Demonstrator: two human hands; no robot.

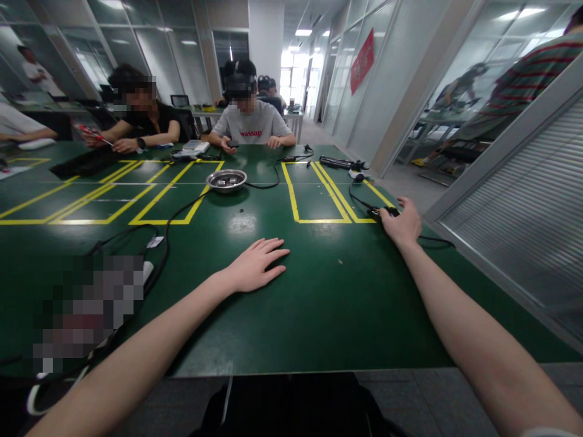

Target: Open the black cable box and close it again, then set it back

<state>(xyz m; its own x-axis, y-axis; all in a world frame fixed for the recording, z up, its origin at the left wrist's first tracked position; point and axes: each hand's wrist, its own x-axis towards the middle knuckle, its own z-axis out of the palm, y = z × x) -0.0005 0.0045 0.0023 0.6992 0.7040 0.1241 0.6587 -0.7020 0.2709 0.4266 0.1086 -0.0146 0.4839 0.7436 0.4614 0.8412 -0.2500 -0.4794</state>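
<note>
My left hand lies flat, palm down, on the green table, fingers stretched out and holding nothing. My right hand reaches to the right side of the table. Its fingers are curled over a small black object on a black cable beside the yellow tape lines. How firmly it grips the object is hidden by the fingers.
A metal bowl with small parts stands mid-table. Black cables and a power strip lie at the left. Two people sit at the far end, one holding a phone. A glass partition runs along the right edge.
</note>
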